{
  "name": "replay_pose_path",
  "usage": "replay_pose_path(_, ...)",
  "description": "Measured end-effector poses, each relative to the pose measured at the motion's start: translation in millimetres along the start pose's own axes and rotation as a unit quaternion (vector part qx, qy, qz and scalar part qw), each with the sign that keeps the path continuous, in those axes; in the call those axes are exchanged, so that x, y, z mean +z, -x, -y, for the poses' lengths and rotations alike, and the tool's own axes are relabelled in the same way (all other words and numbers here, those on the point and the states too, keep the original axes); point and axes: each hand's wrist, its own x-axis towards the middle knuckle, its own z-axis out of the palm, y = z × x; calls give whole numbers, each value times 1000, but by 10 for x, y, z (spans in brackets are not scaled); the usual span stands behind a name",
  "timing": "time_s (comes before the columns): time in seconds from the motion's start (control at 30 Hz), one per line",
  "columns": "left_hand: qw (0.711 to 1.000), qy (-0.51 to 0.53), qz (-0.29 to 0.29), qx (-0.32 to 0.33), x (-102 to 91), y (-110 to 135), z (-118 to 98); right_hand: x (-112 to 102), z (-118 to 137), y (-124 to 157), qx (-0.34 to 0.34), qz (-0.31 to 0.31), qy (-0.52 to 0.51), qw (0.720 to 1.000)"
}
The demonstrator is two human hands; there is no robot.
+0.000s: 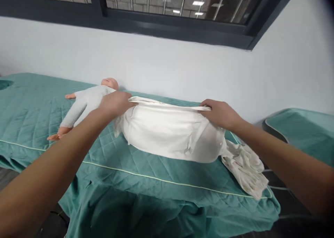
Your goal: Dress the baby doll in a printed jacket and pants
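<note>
Hidden bits first: fingertips of both hands are tucked behind the top hem of the white cloth, so the exact pinch is not visible; both forearms are cut off by the lower frame edges; the cloth's far side and whatever is inside its bulge cannot be seen, and it's hard to say if it is a garment or a wrap; a small tie or tab hangs on its front, too small to tell which; the doll is partly covered at one side by the left wrist, and its face is too small to read; the floor below is dark, with only a thin cable showing at right

Grip: left hand is closed over the left end of the hem, knuckles up, fingers curled round the edge; right hand is closed over the right end the same way; the hem runs taut between them and the cloth sags in a rounded pouch, its bottom resting on the teal quilted cover

Around: the doll lies on its back on the cover, just beside the left hand, head toward the wall; a crumpled cloth lies at the cover's right corner, touching the held cloth's lower right; a second teal surface sits apart at right; a dark window frame runs above the wall
</note>
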Motion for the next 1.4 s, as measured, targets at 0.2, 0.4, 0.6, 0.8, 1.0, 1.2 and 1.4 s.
replay_pose_path(0.2,991,-132,-25,-3,705,-129,-176,934,274,-373,-16,-47,101,994)
replay_pose_path(0.4,985,-50,10,166,1525,303,-352,1879,920,-136,-124,-50,-9,991)
replay_pose_path(0.6,995,-39,62,64,1759,44,-203,2037,848,-308,33,-42,-5,999)
replay_pose_path(0.8,998,-52,20,21,1762,-347,-279,2014,737,-540,-1,-74,48,996)
replay_pose_path(1.0,999,-38,20,1,1936,-482,-365,2103,692,-761,12,-74,28,997)
replay_pose_path(1.2,1000,9,23,3,1880,-458,-348,2096,642,-855,7,-12,-9,1000)
replay_pose_path(1.4,982,152,-37,103,1435,-209,11,1866,866,-778,-99,-4,6,995)
